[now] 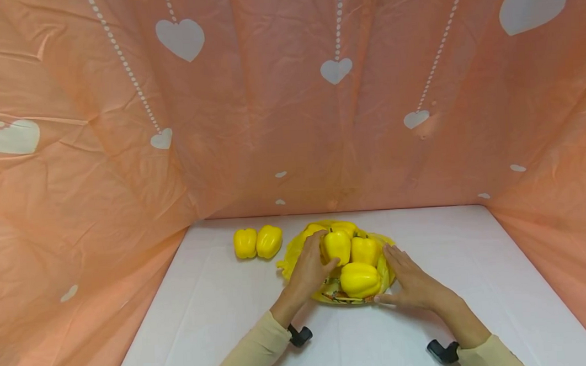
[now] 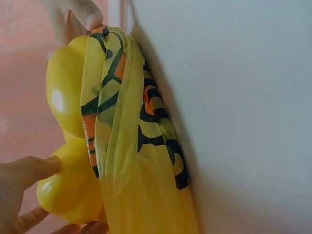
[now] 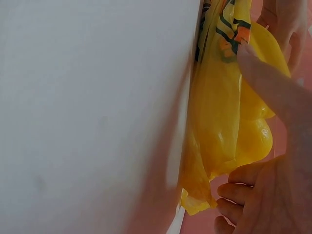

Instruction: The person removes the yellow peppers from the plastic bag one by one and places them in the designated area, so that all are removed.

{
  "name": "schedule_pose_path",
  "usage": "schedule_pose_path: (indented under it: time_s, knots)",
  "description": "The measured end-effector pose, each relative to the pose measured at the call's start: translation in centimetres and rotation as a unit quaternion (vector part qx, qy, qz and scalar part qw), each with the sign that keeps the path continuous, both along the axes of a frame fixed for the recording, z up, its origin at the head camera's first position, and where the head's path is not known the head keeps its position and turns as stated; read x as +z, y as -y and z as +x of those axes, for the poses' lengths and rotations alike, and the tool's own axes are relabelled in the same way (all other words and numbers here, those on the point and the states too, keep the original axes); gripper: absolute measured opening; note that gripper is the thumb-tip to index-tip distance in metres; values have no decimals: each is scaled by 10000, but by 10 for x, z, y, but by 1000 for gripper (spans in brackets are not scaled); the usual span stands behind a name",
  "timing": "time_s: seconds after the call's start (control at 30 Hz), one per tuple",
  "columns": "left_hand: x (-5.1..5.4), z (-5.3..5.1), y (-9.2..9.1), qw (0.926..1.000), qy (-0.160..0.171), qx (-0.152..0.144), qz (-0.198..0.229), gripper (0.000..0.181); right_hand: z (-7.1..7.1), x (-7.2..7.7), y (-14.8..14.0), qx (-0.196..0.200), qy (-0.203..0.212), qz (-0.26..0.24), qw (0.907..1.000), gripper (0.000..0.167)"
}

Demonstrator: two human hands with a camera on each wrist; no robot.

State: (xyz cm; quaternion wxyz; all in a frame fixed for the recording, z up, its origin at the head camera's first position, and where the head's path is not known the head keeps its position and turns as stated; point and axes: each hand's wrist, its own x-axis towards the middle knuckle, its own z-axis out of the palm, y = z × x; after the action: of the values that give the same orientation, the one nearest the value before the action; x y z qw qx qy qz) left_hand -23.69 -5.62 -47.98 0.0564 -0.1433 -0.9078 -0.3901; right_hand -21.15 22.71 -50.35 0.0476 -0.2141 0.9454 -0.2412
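Observation:
A yellow plastic bag [image 1: 289, 255] with dark and orange print lies spread on the table, several yellow bell peppers [image 1: 360, 280] heaped on and in it. My left hand [image 1: 307, 268] reaches over the bag's left side and holds an upright bell pepper [image 1: 337, 247] between thumb and fingers. In the left wrist view its thumb lies on that bell pepper [image 2: 73, 185]. At the bag's right side is my right hand [image 1: 415, 284], fingers spread along the plastic. In the right wrist view its thumb [image 3: 263, 78] touches the bag's printed edge [image 3: 229, 44].
Two more yellow bell peppers [image 1: 245, 243] stand side by side on the white table [image 1: 205, 320], left of the bag. A peach curtain with pale hearts [image 1: 290, 122] hangs behind the table and along both sides. Black wrist cameras [image 1: 301, 335] are strapped to both wrists.

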Motion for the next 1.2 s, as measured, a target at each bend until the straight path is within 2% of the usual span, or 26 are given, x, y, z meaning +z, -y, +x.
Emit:
schedule_pose_path:
  time_s: [0.23,0.5,0.97,1.2]
  knots:
    - [-1,-2,3,9994,114,-2,314,69,1,-1,1,49,-164,-40,9998,129]
    - [3,1,14,9964,58,-34,841,67,1,1,3,33,-136,3,9999,128]
    - [10,4,41,9934,-212,32,1126,70,3,4,5,47,-125,-29,9999,128]
    - [19,10,54,9924,-178,121,1210,69,3,3,5,45,-108,5,9999,129]
